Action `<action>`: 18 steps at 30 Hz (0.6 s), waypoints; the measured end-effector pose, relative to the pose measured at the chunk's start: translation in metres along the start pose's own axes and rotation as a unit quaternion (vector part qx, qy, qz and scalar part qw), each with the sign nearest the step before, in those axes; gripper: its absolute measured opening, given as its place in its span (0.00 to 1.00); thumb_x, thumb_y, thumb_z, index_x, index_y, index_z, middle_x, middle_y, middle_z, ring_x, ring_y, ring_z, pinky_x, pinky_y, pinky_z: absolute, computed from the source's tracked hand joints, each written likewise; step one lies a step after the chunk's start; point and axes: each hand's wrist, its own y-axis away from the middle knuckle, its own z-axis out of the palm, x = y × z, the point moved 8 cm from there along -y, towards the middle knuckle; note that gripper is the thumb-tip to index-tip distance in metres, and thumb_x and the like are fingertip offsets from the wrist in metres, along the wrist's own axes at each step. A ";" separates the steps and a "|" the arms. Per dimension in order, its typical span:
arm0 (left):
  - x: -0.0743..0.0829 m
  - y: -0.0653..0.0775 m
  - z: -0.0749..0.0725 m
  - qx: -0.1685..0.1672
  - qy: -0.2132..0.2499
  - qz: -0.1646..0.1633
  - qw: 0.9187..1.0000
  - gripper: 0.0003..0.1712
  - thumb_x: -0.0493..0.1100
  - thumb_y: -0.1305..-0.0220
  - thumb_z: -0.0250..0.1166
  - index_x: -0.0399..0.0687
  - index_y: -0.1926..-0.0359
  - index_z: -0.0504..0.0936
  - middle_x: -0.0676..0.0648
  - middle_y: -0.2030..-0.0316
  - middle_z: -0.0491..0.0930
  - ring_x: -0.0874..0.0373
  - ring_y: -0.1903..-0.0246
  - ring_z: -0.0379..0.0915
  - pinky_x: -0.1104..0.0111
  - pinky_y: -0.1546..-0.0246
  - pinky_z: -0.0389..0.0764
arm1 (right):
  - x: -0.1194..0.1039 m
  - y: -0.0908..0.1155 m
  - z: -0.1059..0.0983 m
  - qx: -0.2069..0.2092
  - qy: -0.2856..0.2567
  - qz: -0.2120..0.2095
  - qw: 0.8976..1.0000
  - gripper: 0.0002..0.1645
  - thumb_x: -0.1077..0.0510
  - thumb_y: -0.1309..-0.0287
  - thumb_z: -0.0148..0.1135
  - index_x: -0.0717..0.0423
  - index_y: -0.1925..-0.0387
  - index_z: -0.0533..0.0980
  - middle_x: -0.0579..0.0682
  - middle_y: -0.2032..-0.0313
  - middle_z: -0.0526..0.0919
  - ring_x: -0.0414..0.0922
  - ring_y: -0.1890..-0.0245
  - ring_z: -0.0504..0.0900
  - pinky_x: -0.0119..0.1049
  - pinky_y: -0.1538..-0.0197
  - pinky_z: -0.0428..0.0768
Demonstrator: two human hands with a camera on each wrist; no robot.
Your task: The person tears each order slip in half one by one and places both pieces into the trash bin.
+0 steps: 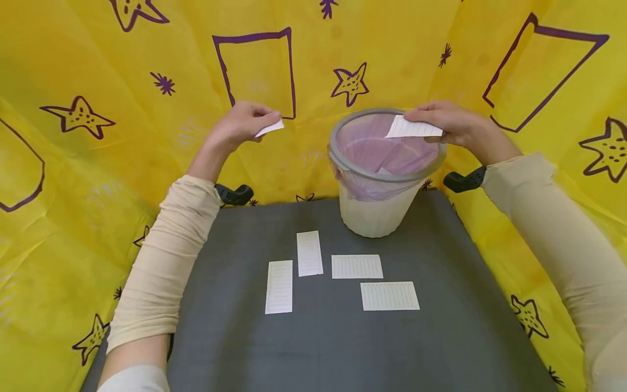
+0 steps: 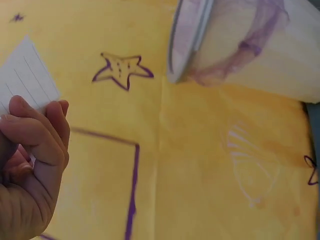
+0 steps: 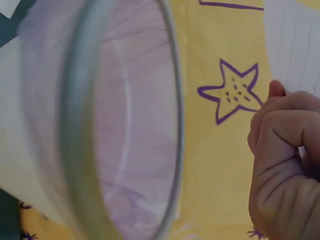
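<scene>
My left hand (image 1: 247,122) is raised left of the bin and pinches a small piece of lined paper (image 1: 270,128) between thumb and fingers. In the left wrist view that piece (image 2: 30,75) shows a pointed corner. Over the right side of the bin's rim, my right hand (image 1: 448,122) pinches another lined paper piece (image 1: 413,128). The bin (image 1: 377,218) is whitish with a grey rim and a purple translucent liner (image 1: 362,139). A scrap of white paper (image 1: 384,171) shows inside it.
Several lined paper slips lie on the grey table (image 1: 313,348): two upright ones (image 1: 279,287) (image 1: 309,253) and two sideways ones (image 1: 356,267) (image 1: 389,296). Yellow cloth (image 1: 313,65) with purple drawings hangs behind and along both sides.
</scene>
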 end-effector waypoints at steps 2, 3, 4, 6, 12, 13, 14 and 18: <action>0.020 -0.011 0.009 -0.014 -0.014 0.008 1.000 0.26 0.53 0.30 0.57 0.37 0.42 0.77 0.53 0.66 0.73 0.64 0.78 0.63 0.75 0.76 0.67 | -0.006 -0.004 0.001 -0.001 0.004 0.011 1.000 0.10 0.49 0.35 0.60 0.47 0.67 0.83 0.43 0.74 0.80 0.37 0.83 0.71 0.26 0.80 0.68; 0.028 -0.015 0.013 -0.020 -0.017 0.012 1.000 0.25 0.52 0.30 0.57 0.38 0.42 0.77 0.53 0.66 0.73 0.64 0.77 0.63 0.75 0.75 0.67 | -0.008 -0.005 0.001 -0.001 0.003 0.016 1.000 0.10 0.50 0.36 0.60 0.48 0.67 0.83 0.44 0.74 0.81 0.37 0.82 0.72 0.27 0.80 0.69; 0.032 -0.019 0.018 -0.023 -0.019 0.013 0.999 0.25 0.52 0.30 0.57 0.39 0.43 0.78 0.53 0.67 0.73 0.64 0.78 0.63 0.75 0.75 0.67 | -0.007 -0.006 0.001 0.000 0.003 0.018 1.000 0.10 0.50 0.35 0.60 0.48 0.67 0.83 0.44 0.74 0.81 0.37 0.82 0.72 0.27 0.80 0.69; 0.038 -0.027 0.027 -0.024 -0.025 0.018 0.999 0.23 0.52 0.31 0.58 0.40 0.44 0.79 0.52 0.69 0.73 0.64 0.78 0.63 0.76 0.76 0.68 | -0.005 -0.006 -0.001 0.002 0.005 0.016 1.000 0.10 0.50 0.35 0.59 0.47 0.68 0.82 0.44 0.75 0.81 0.37 0.83 0.72 0.26 0.81 0.68; 0.057 -0.060 0.083 -0.062 -0.030 0.042 0.997 0.19 0.51 0.31 0.58 0.39 0.56 0.82 0.55 0.80 0.71 0.66 0.84 0.61 0.78 0.80 0.66 | -0.008 -0.021 0.001 0.004 0.007 0.018 1.000 0.10 0.50 0.35 0.59 0.47 0.68 0.82 0.42 0.78 0.78 0.36 0.85 0.69 0.25 0.81 0.68; 0.060 -0.064 0.094 -0.071 -0.032 0.050 0.996 0.17 0.50 0.31 0.59 0.40 0.60 0.83 0.57 0.82 0.71 0.67 0.85 0.61 0.78 0.81 0.66 | -0.008 -0.024 0.003 0.002 0.007 0.021 1.000 0.09 0.50 0.35 0.60 0.48 0.68 0.82 0.42 0.78 0.78 0.36 0.84 0.70 0.25 0.80 0.69; 0.062 -0.068 0.103 -0.078 -0.037 0.058 0.995 0.17 0.50 0.32 0.59 0.40 0.64 0.83 0.58 0.85 0.69 0.68 0.86 0.60 0.78 0.82 0.66 | -0.008 -0.028 0.006 -0.001 0.009 0.022 1.000 0.09 0.50 0.36 0.60 0.48 0.68 0.81 0.42 0.77 0.78 0.35 0.83 0.70 0.25 0.80 0.69; 0.067 -0.078 0.129 -0.081 -0.055 0.068 0.993 0.17 0.50 0.32 0.60 0.45 0.73 0.81 0.59 0.88 0.66 0.67 0.87 0.60 0.77 0.81 0.67 | -0.005 -0.036 0.010 -0.007 0.015 0.031 0.999 0.10 0.51 0.35 0.59 0.50 0.70 0.80 0.42 0.78 0.77 0.35 0.84 0.70 0.25 0.80 0.68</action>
